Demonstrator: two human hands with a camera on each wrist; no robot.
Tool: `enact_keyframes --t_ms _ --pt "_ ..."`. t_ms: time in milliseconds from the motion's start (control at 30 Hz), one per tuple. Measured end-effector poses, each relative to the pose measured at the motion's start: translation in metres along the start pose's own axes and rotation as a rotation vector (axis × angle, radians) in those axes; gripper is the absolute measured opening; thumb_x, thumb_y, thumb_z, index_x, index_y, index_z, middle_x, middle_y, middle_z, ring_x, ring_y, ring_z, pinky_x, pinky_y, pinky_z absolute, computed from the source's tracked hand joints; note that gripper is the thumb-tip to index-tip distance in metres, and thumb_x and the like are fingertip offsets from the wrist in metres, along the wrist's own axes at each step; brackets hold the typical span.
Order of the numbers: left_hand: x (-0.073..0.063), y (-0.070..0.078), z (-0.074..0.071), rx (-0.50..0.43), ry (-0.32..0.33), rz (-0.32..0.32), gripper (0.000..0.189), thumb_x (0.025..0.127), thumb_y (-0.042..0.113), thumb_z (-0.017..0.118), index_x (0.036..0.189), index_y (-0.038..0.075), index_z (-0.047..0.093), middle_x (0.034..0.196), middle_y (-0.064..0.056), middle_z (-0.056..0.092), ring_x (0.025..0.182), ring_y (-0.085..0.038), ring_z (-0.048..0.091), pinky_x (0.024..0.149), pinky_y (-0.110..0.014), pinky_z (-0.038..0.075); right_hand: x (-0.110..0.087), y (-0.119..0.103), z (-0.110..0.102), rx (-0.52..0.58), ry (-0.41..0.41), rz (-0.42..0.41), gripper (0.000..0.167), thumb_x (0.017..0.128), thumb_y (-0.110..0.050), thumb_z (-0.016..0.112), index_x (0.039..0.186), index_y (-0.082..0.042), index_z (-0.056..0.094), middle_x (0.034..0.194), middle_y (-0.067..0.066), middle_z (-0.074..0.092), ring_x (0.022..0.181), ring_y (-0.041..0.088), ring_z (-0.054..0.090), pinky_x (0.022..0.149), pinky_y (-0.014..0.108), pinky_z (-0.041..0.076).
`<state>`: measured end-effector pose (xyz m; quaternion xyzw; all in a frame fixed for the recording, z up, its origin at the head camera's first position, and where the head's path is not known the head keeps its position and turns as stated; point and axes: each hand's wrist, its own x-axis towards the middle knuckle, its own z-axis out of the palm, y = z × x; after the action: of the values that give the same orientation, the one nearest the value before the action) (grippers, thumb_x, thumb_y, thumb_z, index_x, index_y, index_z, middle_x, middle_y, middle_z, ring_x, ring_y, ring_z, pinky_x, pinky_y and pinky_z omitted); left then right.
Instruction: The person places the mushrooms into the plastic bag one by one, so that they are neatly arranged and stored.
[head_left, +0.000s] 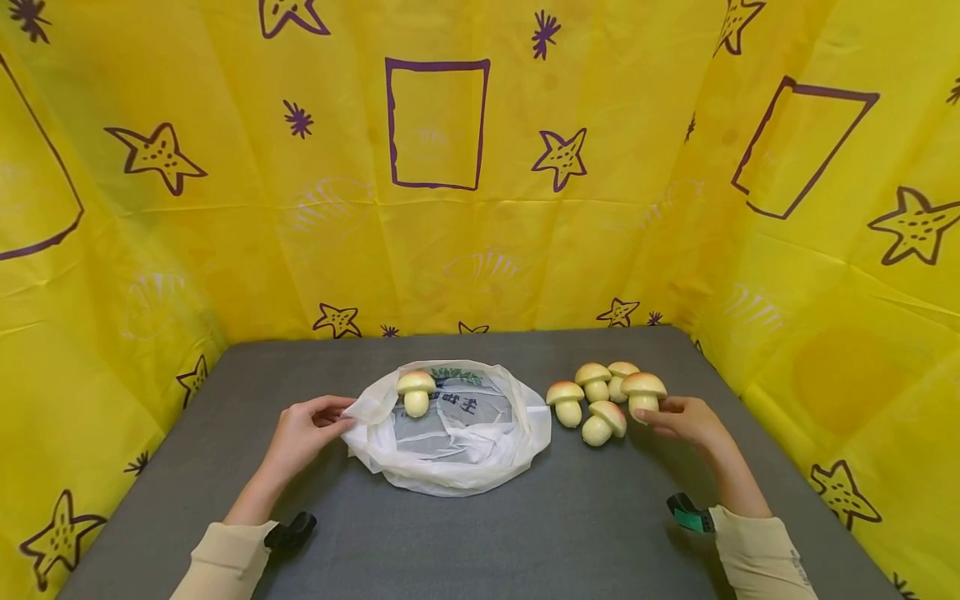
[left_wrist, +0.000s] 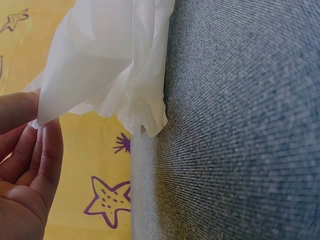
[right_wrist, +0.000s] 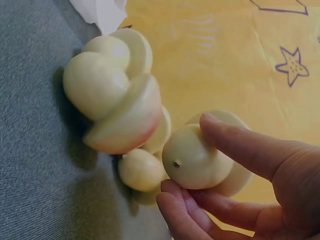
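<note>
A white plastic bag lies spread on the table with its mouth facing up. My left hand pinches the bag's left rim between thumb and fingers; the left wrist view shows the pinched plastic close up. Inside the bag, near its far left side, is one toy mushroom. My right hand holds another mushroom by its stem, and the right wrist view shows that mushroom between thumb and fingers. Several more mushrooms with cream stems and orange-tinged caps sit just right of the bag.
A dark grey cloth-covered table carries everything. Yellow curtains printed with purple starfish and frames enclose it at the back and both sides. Black wrist straps sit at both sleeves.
</note>
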<state>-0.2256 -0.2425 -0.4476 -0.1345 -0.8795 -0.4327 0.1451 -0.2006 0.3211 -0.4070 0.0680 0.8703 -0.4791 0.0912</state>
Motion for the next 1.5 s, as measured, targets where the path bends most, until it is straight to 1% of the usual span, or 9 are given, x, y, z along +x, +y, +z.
enact_keyframes --t_ms 133,333,433,700,933,1100,1267,1400,1500 --pt "0.0 0.0 0.0 0.003 0.001 0.002 0.025 0.076 0.014 0.079 0.1 0.01 0.073 0.083 -0.006 0.07 0.065 -0.004 0.061 0.059 -0.017 0.051 -0.002 -0.005 0.001 0.008 -0.001 -0.007 0.068 0.088 -0.035 0.067 0.129 0.016 0.046 0.116 0.023 0.062 0.104 0.031 0.064 0.089 0.039 0.052" --pt "0.0 0.001 0.0 0.003 0.003 0.005 0.025 0.076 0.013 0.079 0.1 0.01 0.073 0.083 -0.006 0.07 0.065 -0.004 0.06 0.059 -0.018 0.051 -0.004 -0.012 0.003 0.003 0.011 -0.022 0.064 0.087 -0.034 0.069 0.125 0.014 0.051 0.108 0.015 0.067 0.095 0.022 0.067 0.086 0.036 0.054" --pt "0.0 0.002 0.0 0.004 0.002 0.004 0.025 0.076 0.013 0.079 0.1 0.009 0.073 0.083 -0.006 0.07 0.064 -0.004 0.06 0.059 -0.018 0.051 -0.003 -0.015 0.004 -0.013 0.013 -0.029 0.064 0.086 -0.036 0.069 0.123 0.014 0.052 0.107 0.015 0.067 0.093 0.02 0.068 0.085 0.036 0.054" --pt "0.001 0.002 -0.001 0.0 0.006 0.014 0.025 0.076 0.013 0.079 0.1 0.009 0.073 0.083 -0.006 0.07 0.065 -0.004 0.061 0.059 -0.017 0.051 -0.001 -0.024 0.009 -0.001 0.005 -0.041 0.063 0.086 -0.036 0.069 0.123 0.013 0.053 0.112 0.019 0.065 0.097 0.025 0.068 0.085 0.035 0.054" --pt "0.0 0.002 -0.001 0.0 0.007 0.018 0.026 0.076 0.013 0.08 0.1 0.009 0.073 0.083 -0.006 0.07 0.066 -0.004 0.061 0.06 -0.017 0.051 -0.001 -0.034 0.015 0.004 -0.013 -0.048 0.067 0.086 -0.037 0.069 0.125 0.015 0.051 0.117 0.025 0.063 0.1 0.03 0.067 0.087 0.038 0.053" --pt "0.0 0.001 -0.001 -0.005 0.005 0.02 0.025 0.076 0.014 0.079 0.1 0.01 0.073 0.083 -0.006 0.071 0.066 -0.004 0.061 0.06 -0.017 0.051 -0.001 -0.04 0.018 0.019 -0.015 -0.053 0.064 0.086 -0.036 0.069 0.122 0.014 0.053 0.113 0.023 0.065 0.098 0.029 0.068 0.086 0.037 0.054" --pt "0.001 0.0 -0.001 -0.013 0.006 0.031 0.025 0.076 0.015 0.079 0.1 0.009 0.073 0.083 -0.006 0.071 0.066 -0.004 0.061 0.06 -0.017 0.051 0.0 -0.044 0.021 0.009 -0.023 -0.073 0.06 0.086 -0.036 0.069 0.119 0.013 0.056 0.109 0.02 0.067 0.096 0.027 0.068 0.085 0.036 0.054" --pt "0.002 0.0 -0.001 -0.014 0.003 0.03 0.026 0.076 0.015 0.079 0.1 0.009 0.073 0.083 -0.006 0.07 0.066 -0.004 0.061 0.059 -0.017 0.051 0.002 -0.047 0.024 0.014 -0.022 -0.089 0.058 0.087 -0.034 0.069 0.117 0.014 0.057 0.107 0.02 0.067 0.095 0.027 0.069 0.083 0.035 0.055" --pt "0.002 0.0 -0.002 -0.013 0.001 0.025 0.025 0.076 0.015 0.079 0.1 0.009 0.073 0.083 -0.007 0.07 0.065 -0.005 0.061 0.059 -0.018 0.052 0.003 -0.049 0.028 0.029 -0.029 -0.103 0.055 0.087 -0.031 0.069 0.115 0.015 0.058 0.106 0.021 0.067 0.094 0.028 0.069 0.083 0.036 0.055"
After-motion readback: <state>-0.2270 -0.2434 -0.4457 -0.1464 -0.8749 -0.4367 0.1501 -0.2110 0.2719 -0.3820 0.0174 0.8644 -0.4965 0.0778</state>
